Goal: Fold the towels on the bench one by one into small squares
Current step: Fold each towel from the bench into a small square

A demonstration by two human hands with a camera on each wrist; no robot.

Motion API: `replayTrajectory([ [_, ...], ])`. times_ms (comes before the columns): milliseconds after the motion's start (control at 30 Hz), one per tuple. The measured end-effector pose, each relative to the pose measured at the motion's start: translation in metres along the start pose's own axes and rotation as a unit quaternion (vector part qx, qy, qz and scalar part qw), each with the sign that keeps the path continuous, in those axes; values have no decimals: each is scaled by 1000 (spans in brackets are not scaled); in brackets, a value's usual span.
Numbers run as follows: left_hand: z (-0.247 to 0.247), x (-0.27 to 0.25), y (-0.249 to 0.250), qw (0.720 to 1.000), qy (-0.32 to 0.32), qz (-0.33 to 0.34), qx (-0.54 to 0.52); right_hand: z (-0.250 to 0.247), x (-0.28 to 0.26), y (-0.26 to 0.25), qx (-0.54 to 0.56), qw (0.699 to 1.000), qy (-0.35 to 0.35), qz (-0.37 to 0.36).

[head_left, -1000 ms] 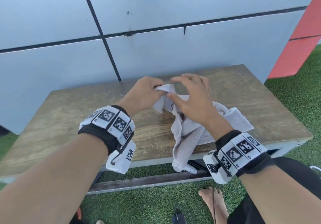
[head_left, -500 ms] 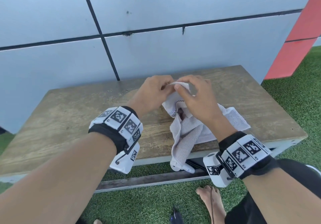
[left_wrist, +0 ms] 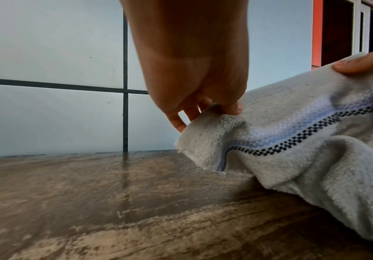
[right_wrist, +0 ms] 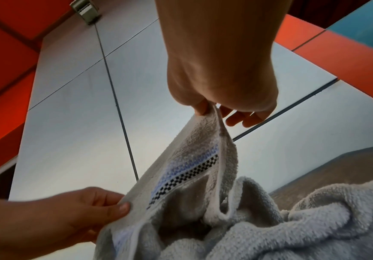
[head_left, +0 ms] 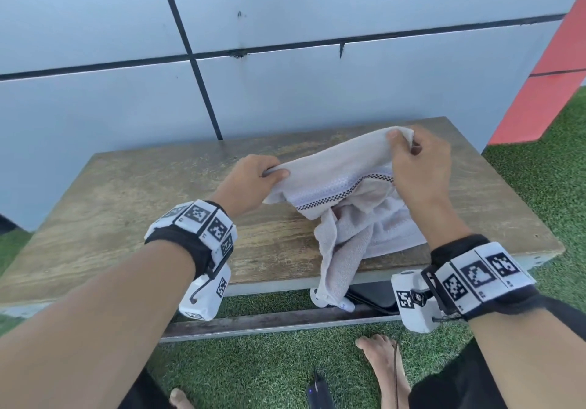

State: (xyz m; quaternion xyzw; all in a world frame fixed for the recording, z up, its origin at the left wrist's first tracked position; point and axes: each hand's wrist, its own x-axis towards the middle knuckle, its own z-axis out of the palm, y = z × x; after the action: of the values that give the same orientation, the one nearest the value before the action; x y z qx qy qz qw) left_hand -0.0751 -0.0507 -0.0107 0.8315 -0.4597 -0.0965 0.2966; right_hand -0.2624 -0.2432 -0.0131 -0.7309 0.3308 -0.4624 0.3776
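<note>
While each grip pinches a corner, left hand (head_left: 253, 180) and right hand (head_left: 418, 170) stretch the towel (head_left: 342, 170) edge, probably to spread it on the tabletop (head_left: 142, 205).

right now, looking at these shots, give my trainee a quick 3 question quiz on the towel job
1. True or false: the left hand and right hand each pinch an edge of the pale grey terry towel.
2. Which part of the towel hangs over the near edge of the worn brown wooden bench: A the checkered stripe, B a bunched lower end?
3. Fill in: the towel is not yet ____.

Key: 1 true. 2 B. 3 folded.
</note>
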Motion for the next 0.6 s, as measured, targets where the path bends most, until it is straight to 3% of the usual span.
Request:
replayTrajectory([
  [167,1,-2,7,999,12,32,-3,6,-8,-7,-27,997,-72,-10],
  [400,-24,-11,-27,997,8,-25,71,-4,0,-7,6,1000,-11,20],
  [533,-44,-21,-33,992,81,-57,78,-9,2,-3,0,1000,10,18],
  [600,-50,-20,-31,989,134,-54,4,-11,1,0,-6,1000,3,14],
])
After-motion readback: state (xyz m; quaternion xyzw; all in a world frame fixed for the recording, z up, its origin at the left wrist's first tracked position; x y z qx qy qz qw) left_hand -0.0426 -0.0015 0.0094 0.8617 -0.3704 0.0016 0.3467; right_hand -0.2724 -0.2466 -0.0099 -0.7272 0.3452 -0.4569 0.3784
